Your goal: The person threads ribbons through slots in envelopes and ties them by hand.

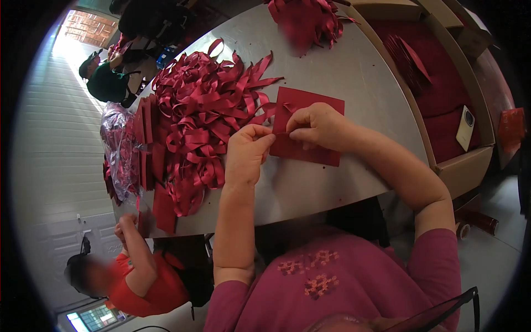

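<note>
A flat dark-red square card (307, 154) lies on the metal table under my hands. My left hand (246, 155) is at the card's left edge, thumb and forefinger pinched together. Over the middle of the card, my right hand (318, 127) is also closed in a pinch. A thin strip of red ribbon (287, 107) shows at the card beside my right fingers, and both pinches appear to be on it. My fingers hide most of this strip. Just left of the card spreads a large heap of loose red satin ribbons (199, 105).
More ribbons (310, 25) sit at the table's far side. A cardboard box (462, 157) on the right holds red cards (408, 61) and a phone (465, 128). Stacked red pieces (145, 144) and a plastic bag (117, 138) stand left. A person in red (146, 279) works nearby.
</note>
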### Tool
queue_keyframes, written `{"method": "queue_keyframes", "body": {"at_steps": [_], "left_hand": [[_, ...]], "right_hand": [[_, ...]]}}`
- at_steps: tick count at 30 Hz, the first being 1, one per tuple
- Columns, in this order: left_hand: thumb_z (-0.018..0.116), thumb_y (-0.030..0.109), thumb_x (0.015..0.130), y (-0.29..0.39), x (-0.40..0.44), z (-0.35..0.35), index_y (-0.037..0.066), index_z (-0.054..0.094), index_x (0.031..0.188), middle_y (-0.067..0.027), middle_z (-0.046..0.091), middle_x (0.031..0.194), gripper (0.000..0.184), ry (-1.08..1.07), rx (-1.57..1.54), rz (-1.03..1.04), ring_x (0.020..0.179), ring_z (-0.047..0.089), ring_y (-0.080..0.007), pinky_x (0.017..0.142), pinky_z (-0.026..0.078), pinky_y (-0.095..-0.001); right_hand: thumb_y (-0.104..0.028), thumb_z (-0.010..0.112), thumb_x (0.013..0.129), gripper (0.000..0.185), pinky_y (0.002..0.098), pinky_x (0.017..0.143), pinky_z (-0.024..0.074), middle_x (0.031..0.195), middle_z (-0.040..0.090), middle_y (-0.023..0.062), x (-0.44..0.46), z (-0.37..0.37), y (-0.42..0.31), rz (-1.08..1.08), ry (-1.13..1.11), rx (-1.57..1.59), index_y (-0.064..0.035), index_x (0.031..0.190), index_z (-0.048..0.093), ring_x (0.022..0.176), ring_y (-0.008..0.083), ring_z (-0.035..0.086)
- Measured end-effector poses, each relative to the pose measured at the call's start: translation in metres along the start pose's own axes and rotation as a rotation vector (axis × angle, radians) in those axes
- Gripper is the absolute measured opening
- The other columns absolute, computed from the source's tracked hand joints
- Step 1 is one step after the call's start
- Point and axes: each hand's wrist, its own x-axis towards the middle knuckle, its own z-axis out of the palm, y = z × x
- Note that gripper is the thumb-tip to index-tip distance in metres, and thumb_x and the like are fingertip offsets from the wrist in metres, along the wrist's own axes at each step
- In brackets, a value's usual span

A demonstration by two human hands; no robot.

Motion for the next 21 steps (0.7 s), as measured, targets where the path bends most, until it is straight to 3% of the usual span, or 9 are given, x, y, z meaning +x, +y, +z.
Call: {"method": "queue_keyframes", "body": {"at_steps": [3,6,10,15,18,20,21], "left_hand": [[0.066,-0.004,0.085,0.003,0.004,0.007,0.000,0.064,0.092,0.0022,0.055,0.065,0.009,0.011,-0.099,-0.042,0.047,0.043,-0.0048,0.043,0.030,-0.0186],[0.068,-0.002,0.084,0.002,0.010,0.014,0.001,0.064,0.090,0.0021,0.056,0.063,0.007,0.046,-0.041,-0.044,0.047,0.047,-0.0052,0.043,0.031,-0.0187],[0.068,-0.002,0.084,0.000,0.017,0.021,0.000,0.064,0.094,0.0014,0.057,0.065,0.011,0.052,0.034,0.009,0.047,0.048,-0.0054,0.042,0.031,-0.0185],[0.064,-0.004,0.085,0.004,0.020,0.020,-0.002,0.056,0.112,-0.0007,0.059,0.072,0.029,-0.040,-0.125,-0.046,0.046,0.046,-0.0045,0.041,0.030,-0.0180],[0.063,-0.006,0.084,0.006,0.021,0.013,0.000,0.052,0.117,-0.0035,0.061,0.081,0.036,-0.182,-0.281,-0.086,0.047,0.044,-0.0039,0.041,0.030,-0.0169],[0.062,-0.007,0.084,0.009,0.020,0.012,0.002,0.050,0.119,-0.0047,0.061,0.086,0.038,-0.224,-0.341,-0.099,0.048,0.043,-0.0039,0.041,0.030,-0.0166],[0.062,-0.007,0.083,0.010,0.019,0.011,0.003,0.048,0.120,-0.0059,0.061,0.091,0.040,-0.269,-0.396,-0.108,0.048,0.042,-0.0039,0.041,0.030,-0.0163]], "right_hand": [[-0.004,0.065,0.087,0.009,0.0251,0.056,0.0510,0.071,0.064,0.0051,0.003,-0.005,0.000,0.057,0.005,0.079,0.0032,0.092,0.065,0.060,0.0099,0.062],[-0.006,0.065,0.086,0.011,0.0279,0.054,0.0516,0.070,0.064,0.0076,0.002,-0.010,-0.001,0.100,0.055,0.118,0.0045,0.089,0.065,0.057,0.0139,0.064],[-0.008,0.068,0.083,0.011,0.0263,0.050,0.0490,0.068,0.062,0.0059,0.002,-0.014,0.003,0.122,0.062,-0.019,0.0022,0.086,0.065,0.054,0.0113,0.060],[-0.008,0.070,0.080,0.010,0.0249,0.050,0.0457,0.066,0.061,0.0026,0.000,-0.018,0.002,0.070,0.087,-0.115,0.0003,0.082,0.065,0.053,0.0080,0.055],[-0.009,0.070,0.080,0.011,0.0256,0.056,0.0462,0.069,0.062,0.0024,0.000,-0.020,-0.001,0.087,0.065,-0.082,0.0007,0.083,0.066,0.060,0.0077,0.056],[-0.012,0.070,0.076,0.016,0.0311,0.064,0.0488,0.072,0.066,0.0105,0.001,-0.020,0.003,-0.028,0.104,-0.079,0.0014,0.084,0.069,0.067,0.0168,0.061],[-0.012,0.070,0.076,0.016,0.0311,0.064,0.0488,0.072,0.066,0.0105,0.001,-0.020,0.003,-0.029,0.101,-0.079,0.0014,0.084,0.069,0.067,0.0168,0.061]]}}
